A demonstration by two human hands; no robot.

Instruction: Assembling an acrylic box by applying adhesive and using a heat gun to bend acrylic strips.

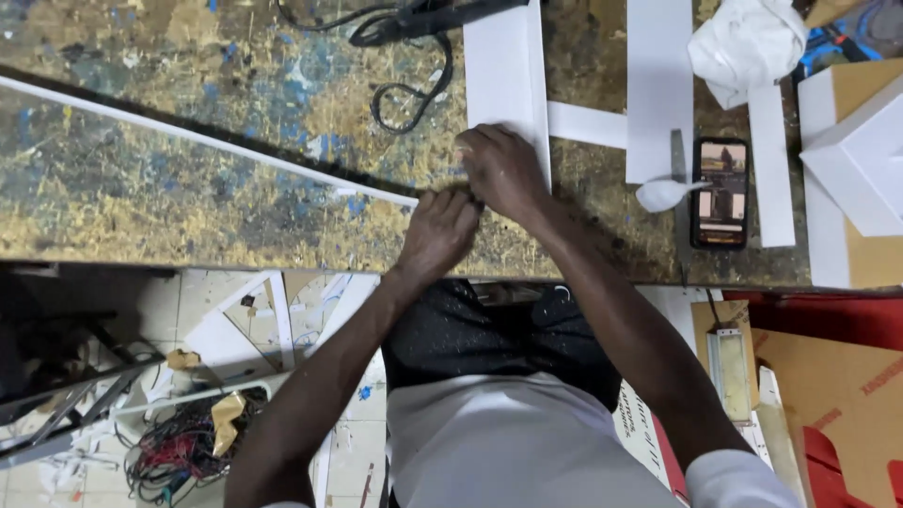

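A long thin white strip [207, 141] runs across the paint-stained worktop [188, 207] from the far left to the middle. My left hand [437, 235] is closed around its near end. Just beyond it, my right hand [499, 169] presses with bent fingers on the lower edge of a white folded sheet piece [508, 75]. The two hands touch each other. What lies between the fingers is hidden.
A black cable and tool [414, 38] lie at the back. More white strips [658, 85], a white spoon [663, 195], a metal ruler [679, 160], a phone [721, 193], a white cloth [748, 42] and white boxes [861, 160] sit to the right. Wires [179, 452] lie on the floor.
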